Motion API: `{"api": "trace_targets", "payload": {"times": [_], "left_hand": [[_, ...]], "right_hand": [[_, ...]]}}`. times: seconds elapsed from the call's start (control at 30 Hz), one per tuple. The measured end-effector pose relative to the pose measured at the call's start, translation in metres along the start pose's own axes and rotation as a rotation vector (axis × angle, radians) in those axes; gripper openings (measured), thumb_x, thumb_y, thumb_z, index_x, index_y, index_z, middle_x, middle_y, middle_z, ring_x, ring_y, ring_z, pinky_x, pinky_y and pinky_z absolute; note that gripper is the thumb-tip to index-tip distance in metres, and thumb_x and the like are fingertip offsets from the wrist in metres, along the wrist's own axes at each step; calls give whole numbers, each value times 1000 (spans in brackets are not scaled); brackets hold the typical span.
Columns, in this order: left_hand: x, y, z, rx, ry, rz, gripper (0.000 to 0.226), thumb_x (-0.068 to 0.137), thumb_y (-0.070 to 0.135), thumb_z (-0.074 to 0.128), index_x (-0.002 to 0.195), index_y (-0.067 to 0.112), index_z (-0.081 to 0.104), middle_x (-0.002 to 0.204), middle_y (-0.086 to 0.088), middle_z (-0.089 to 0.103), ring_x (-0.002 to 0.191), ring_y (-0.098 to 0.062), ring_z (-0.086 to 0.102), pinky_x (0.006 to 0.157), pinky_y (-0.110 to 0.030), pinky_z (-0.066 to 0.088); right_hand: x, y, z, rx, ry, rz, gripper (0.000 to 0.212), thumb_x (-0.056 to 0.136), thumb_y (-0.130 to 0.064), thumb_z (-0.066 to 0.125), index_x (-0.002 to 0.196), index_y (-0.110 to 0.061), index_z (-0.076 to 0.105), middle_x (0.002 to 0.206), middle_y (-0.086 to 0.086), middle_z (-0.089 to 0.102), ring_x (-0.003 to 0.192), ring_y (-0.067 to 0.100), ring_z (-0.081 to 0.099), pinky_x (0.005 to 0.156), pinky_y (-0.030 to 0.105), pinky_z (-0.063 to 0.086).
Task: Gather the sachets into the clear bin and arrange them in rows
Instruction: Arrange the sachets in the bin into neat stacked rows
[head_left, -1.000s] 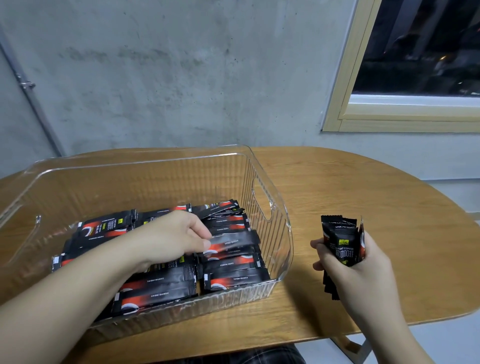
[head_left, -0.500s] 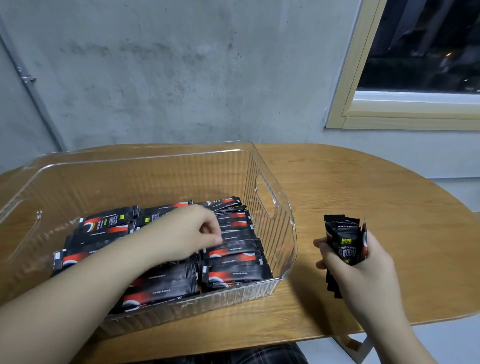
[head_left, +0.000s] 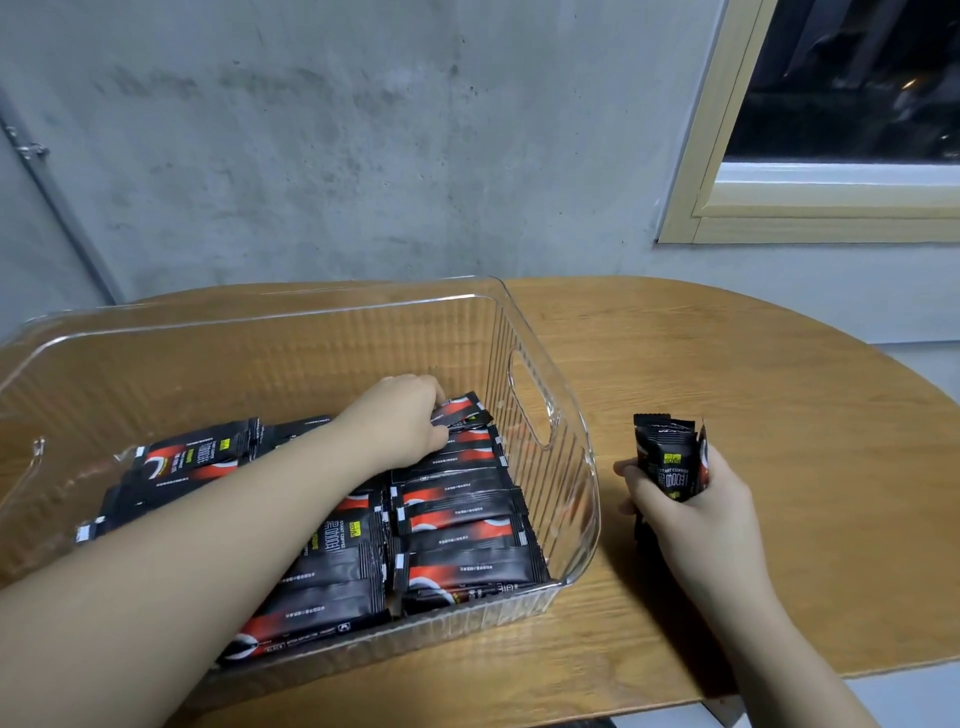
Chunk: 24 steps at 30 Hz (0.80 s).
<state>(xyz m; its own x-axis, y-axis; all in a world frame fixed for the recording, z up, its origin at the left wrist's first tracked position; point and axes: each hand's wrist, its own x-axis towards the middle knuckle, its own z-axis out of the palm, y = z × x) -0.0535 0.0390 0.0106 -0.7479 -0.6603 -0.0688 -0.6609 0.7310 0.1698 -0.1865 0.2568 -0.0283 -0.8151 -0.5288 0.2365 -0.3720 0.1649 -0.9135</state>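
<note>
From the head camera, your left hand (head_left: 410, 415) had slid from the middle of the clear bin (head_left: 566, 415) to the far end of its right-hand row, fingers pinching the farthest sachet (head_left: 460, 408); that row looked nearly filled. Your right hand (head_left: 691, 499), just right of the bin, stayed clenched around a bundle of sachets (head_left: 670, 457). The bin's far half lay bare, and so did the table (head_left: 779, 384) beyond its right wall.
</note>
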Motion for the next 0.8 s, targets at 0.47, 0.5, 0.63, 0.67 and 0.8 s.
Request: {"api": "trace_targets", "payload": {"times": [0.47,0.5,0.63,0.67,0.8], "left_hand": [[2,-13,-6,159,61,56,23,96,28,44,114,16,51,94,5,53,94,-20,55,93,-37,33],[1,-14,-5,206,51,78,22,97,32,44,111,18,54,96,6,53,95,-19,55,93,-36,32],[-1,-18,-3,223,30,103,23,96,41,47,106,25,61,100,8,54,101,-17,56,96,-37,32],[-1,-18,-2,201,30,101,23,96,41,48,106,26,61,101,8,55,101,-17,56,97,-37,33],[-2,-17,0,127,34,88,21,94,43,50,106,28,61,95,9,56,101,-19,56,94,-36,35]], "right_hand": [[1,10,4,24,44,-40,14,78,-4,71,83,-15,64,78,-14,67,70,-5,59,63,6,40],[1,11,4,13,41,-46,14,78,-4,72,83,-14,64,74,-9,67,70,-5,58,63,6,40],[1,13,4,-31,18,-66,13,78,-5,73,84,-12,64,77,-9,66,74,-4,58,62,6,39],[1,13,4,-32,17,-67,13,78,-6,73,84,-12,64,77,-9,66,74,-4,57,61,6,39],[2,14,5,-34,14,-68,14,77,-7,73,84,-11,62,76,-6,65,75,3,57,60,8,39]]}}
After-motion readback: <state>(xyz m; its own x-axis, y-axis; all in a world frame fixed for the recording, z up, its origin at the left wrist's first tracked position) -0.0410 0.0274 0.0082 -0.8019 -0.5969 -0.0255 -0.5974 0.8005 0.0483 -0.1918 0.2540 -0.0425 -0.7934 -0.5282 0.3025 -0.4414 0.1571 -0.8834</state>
